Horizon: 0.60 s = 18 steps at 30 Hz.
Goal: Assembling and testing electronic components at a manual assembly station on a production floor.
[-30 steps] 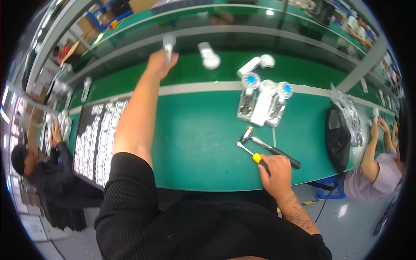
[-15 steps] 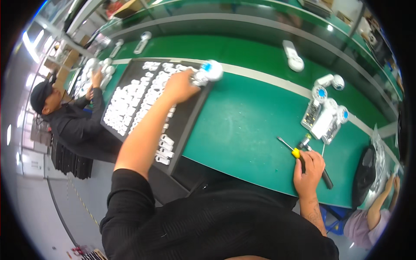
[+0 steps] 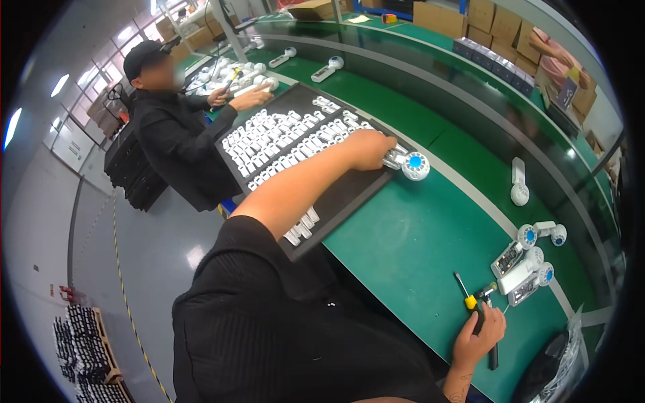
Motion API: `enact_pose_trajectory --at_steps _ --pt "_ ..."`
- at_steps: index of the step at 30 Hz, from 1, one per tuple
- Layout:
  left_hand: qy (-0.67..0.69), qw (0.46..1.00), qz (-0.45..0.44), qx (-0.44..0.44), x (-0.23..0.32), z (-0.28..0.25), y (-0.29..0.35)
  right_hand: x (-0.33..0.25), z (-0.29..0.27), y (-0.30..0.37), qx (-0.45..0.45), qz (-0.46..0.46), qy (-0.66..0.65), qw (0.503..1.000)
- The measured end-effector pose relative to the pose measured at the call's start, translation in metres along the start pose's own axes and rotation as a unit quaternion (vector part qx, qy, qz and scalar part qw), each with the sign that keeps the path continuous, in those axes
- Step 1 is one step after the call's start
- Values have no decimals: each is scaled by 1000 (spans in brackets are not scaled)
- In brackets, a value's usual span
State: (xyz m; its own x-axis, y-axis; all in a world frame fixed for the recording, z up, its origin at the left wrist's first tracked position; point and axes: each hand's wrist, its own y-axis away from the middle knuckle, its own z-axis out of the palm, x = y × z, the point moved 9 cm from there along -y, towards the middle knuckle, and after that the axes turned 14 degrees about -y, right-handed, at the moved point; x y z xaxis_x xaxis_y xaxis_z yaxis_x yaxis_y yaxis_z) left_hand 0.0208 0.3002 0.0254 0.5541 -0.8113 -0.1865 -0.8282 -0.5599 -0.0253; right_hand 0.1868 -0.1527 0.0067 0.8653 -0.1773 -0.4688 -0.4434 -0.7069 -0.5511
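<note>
My left hand point(image 3: 371, 149) reaches across the tray to its far right corner. It is closed on a white camera unit point(image 3: 414, 166) with a round head and a blue disc, the head sticking out past the tray's edge. The black tray point(image 3: 349, 213) carries rows of small white parts point(image 3: 269, 141). At the lower right, my right hand point(image 3: 478, 336) is closed round a screwdriver point(image 3: 471, 302) with a yellow and black handle. A second black-handled tool point(image 3: 494, 357) lies at that hand, partly hidden by the fingers; its kind does not show.
Several white camera units point(image 3: 521, 272) lie beyond my right hand, some with circuit boards showing. Another unit point(image 3: 519, 183) lies on the green belt. A clear plastic bag point(image 3: 561, 363) is at the bench's right end. A co-worker point(image 3: 175, 134) stands left, beside piled white units point(image 3: 235, 75).
The view has swung, so the bench sits lower and further right. My hands keep their holds. The co-worker's hands have moved apart, one now with a yellow-and-black tool.
</note>
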Motion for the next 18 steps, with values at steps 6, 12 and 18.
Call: enact_pose_trajectory --at_steps 6,12,18 --pt "32 971 174 162 90 -92 53 16 -2 -13 -5 197 -346 917" --pt "110 832 467 279 264 -141 150 -36 72 -20 -218 400 -742 492" --pt "174 821 447 311 272 -140 163 -53 74 -10 -274 378 -743 480"
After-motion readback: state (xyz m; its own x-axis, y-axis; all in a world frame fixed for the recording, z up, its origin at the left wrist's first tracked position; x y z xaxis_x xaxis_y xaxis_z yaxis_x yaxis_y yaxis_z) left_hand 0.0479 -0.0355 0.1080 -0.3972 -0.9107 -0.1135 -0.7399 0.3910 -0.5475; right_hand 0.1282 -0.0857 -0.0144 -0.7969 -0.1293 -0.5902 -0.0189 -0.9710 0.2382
